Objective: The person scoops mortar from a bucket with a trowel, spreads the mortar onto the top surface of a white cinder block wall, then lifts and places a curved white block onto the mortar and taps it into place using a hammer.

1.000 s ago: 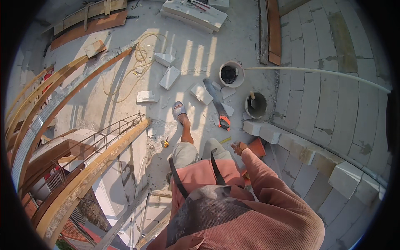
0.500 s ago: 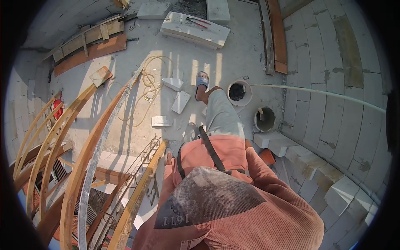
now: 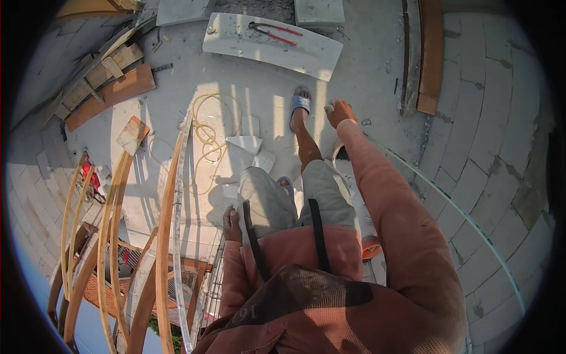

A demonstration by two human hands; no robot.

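Note:
My right hand (image 3: 339,112), at the end of an outstretched arm in a salmon-coloured sleeve, is raised in front of me over the floor. Its fingers are curled together, with pale grey at their tips; whether they hold anything small I cannot make out. A bucket (image 3: 342,152) is mostly hidden beneath that forearm. By my left thigh hangs my left hand (image 3: 232,223), its fingers loosely stretched downward and holding nothing visible. Broken white block pieces (image 3: 244,143) lie on the floor ahead of it. My sandalled foot (image 3: 300,106) is set forward.
Red-handled pincers (image 3: 277,33) rest on a long white block (image 3: 259,50) ahead. A yellowish hose (image 3: 206,133) lies coiled on the floor. Wooden beams (image 3: 168,236) rise at the left beside an opening. Boards (image 3: 430,59) and a pale pipe (image 3: 448,197) are at the right.
My right arm has come up and reached forward, now covering the bucket. My legs have shifted in a step, my left hand has come into clearer view, and the long white block appears closer.

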